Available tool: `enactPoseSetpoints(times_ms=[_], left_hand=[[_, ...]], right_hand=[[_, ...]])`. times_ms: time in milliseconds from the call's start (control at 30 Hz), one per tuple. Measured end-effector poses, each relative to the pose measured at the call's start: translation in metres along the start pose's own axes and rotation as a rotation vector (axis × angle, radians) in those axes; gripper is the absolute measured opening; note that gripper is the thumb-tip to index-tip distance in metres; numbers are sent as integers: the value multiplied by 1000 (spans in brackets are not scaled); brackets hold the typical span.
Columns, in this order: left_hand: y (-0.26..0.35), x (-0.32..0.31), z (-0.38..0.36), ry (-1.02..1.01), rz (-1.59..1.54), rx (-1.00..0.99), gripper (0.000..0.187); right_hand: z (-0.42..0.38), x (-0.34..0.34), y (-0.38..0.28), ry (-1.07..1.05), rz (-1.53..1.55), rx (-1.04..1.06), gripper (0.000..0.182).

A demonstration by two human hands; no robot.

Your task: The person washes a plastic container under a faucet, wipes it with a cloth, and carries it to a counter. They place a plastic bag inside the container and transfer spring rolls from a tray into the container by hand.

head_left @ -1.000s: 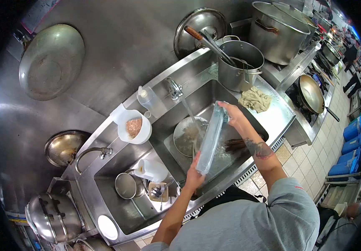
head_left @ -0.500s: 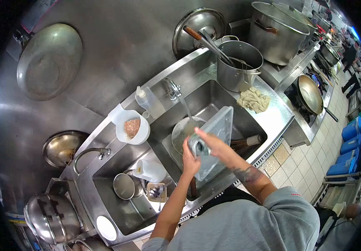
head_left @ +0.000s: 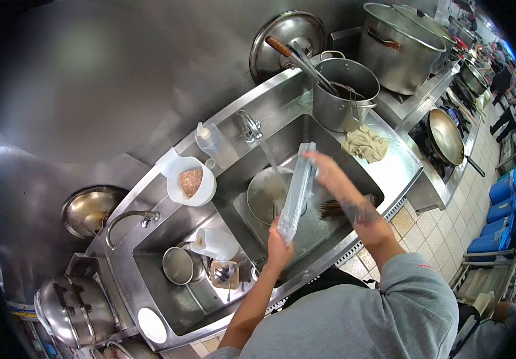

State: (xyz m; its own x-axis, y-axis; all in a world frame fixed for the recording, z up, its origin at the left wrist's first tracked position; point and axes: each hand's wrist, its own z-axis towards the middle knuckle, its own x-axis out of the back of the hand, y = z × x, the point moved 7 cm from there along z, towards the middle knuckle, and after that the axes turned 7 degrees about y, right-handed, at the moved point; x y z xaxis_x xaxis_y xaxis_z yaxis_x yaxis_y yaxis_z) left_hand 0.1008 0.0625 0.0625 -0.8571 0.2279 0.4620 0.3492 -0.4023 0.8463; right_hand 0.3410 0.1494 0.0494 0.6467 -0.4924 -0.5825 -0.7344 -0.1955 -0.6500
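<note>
A clear rectangular plastic lid point(head_left: 298, 194) is held nearly edge-on over the right sink basin point(head_left: 306, 128). My left hand point(head_left: 280, 246) is closed around its lower end. At the upper end, the fingers of my right hand point(head_left: 325, 170) grip the edge, slightly blurred. Beside the lid, water runs from the faucet point(head_left: 251, 128) into a round metal pan point(head_left: 261, 200) that holds cloudy water. A bamboo brush point(head_left: 333, 208) lies in the basin, partly behind my right forearm.
In the left basin are a metal pot point(head_left: 178, 266), a white plastic jug point(head_left: 215, 244) and a small tub of utensils point(head_left: 225, 275). A white container of pinkish granules point(head_left: 191, 197) and a squeeze bottle point(head_left: 213, 143) stand behind. A stockpot point(head_left: 344, 107) and cloth point(head_left: 365, 143) sit right.
The lid has turned from showing its broad face to nearly edge-on. My right hand has moved up and right to its top end, while my left hand has shifted down to its lower end.
</note>
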Motion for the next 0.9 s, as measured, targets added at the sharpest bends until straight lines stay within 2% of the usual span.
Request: enactPoseSetpoints(times_ms=[67,133,233,267,300,367,467,500,600,667,700,733,767,833,867,900], left_hand=[[-8,2,14,9,13,28,69],[-6,12,27,60,-20,-9,66],[-20,14,12,47,-23,38,67],[-23,15,4,41,-7,76,67],[-24,14,-4,35,-34,39,67],[-29,9,-18,22,-88,-39,69],[-65,0,-29,-32,-200,310,75],[-56,2,-26,-67,-243,287,78],[-30,10,-15,-138,-330,214,86],[-33,3,-1,-127,-337,160,91],[-20,3,12,-113,-252,109,93],[-18,3,28,-61,-290,140,92],[-17,3,43,-9,-329,170,90],[-20,5,52,59,-139,16,82],[-23,7,55,102,-41,-54,79],[-20,7,50,129,-54,14,77]], right_hand=[[-18,-9,58,-60,-36,-29,23],[-59,-43,100,-53,-14,-243,27],[-54,-32,78,-37,-143,-205,31],[-43,-20,56,16,-115,-152,28],[6,22,56,78,-21,-168,22],[17,25,4,98,61,-63,14],[24,31,-4,236,-55,186,19],[7,22,-13,337,-118,293,24],[-9,3,0,399,-326,480,32],[-34,-29,31,288,-573,335,37],[-43,-41,52,227,-787,405,35],[-50,-52,71,162,-1000,478,35],[-60,-63,81,83,-842,428,34],[-83,-82,87,-62,-527,321,34],[-76,-75,91,-64,-277,108,33],[-67,-67,89,-65,-24,-103,32]])
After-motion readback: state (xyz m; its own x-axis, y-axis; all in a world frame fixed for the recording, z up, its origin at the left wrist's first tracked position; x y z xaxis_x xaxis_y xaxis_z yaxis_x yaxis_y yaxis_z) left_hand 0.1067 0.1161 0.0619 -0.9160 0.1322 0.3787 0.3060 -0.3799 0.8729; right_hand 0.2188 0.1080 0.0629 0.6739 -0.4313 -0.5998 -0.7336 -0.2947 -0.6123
